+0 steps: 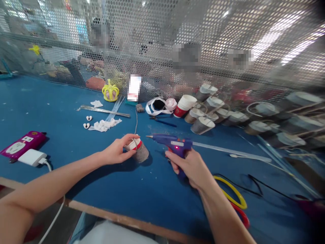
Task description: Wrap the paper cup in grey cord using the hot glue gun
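Note:
My left hand (122, 149) is closed round a paper cup (141, 154) that lies tilted on the table. Grey yarn covers most of the cup, and a red and white band shows near my fingers. From the cup a grey strand (136, 122) runs back to a small yarn ball (139, 108). My right hand (186, 164) grips a blue glue gun (172, 140), its red light lit and its nozzle pointing left toward the cup, apart from it. A long clear glue stick (228, 150) sticks out of the gun's back.
Yarn-wrapped cups (203, 125) and stacked paper cups (185, 105) stand along the perforated metal screen (152, 30). Pliers (165, 122), wire rods (106, 111) and a yellow crown (110, 92) lie behind. A purple power strip (22, 144) is left; yellow and red handles (233, 193) are right.

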`<state>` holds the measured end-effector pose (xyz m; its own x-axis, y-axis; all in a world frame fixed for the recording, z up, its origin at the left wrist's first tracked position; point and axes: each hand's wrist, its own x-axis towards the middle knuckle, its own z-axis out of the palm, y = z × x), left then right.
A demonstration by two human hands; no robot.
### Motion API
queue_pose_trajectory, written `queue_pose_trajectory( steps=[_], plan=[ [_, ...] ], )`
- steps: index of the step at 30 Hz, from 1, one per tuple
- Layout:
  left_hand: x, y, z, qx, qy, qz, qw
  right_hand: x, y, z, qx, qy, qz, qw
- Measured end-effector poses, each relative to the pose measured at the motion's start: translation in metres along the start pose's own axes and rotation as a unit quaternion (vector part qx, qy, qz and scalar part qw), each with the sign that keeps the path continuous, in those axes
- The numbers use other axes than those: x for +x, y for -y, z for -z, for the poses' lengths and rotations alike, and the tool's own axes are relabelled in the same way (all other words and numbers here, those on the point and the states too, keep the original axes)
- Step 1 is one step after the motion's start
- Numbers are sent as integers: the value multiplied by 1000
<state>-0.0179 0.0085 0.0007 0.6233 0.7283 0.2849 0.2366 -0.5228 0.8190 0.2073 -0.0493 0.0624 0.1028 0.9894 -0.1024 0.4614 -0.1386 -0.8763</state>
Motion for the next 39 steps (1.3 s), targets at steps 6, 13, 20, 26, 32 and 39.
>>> queue_pose_trajectory(
  steps=[6, 13, 20, 26, 32, 39],
  plan=[
    [0, -3, 0, 18, -1, -15, 1000, 29, -13, 26, 12, -98, -46, 994],
    [-1, -5, -2, 57, 0, -32, 998, 59, -46, 44, -133, -100, -115, 979],
    [-1, -10, -2, 114, 1, -41, 993, 71, -56, 42, -287, -121, -135, 940],
    [-3, -12, -3, 171, 8, -104, 980, 61, -23, 22, -289, -118, -41, 949],
    [-4, -14, -10, 207, 19, -232, 950, 58, 10, -25, -110, 135, 44, 984],
    [-3, -15, -12, 230, 8, -263, 937, 69, 19, -55, 75, 251, 24, 965]
  ],
)
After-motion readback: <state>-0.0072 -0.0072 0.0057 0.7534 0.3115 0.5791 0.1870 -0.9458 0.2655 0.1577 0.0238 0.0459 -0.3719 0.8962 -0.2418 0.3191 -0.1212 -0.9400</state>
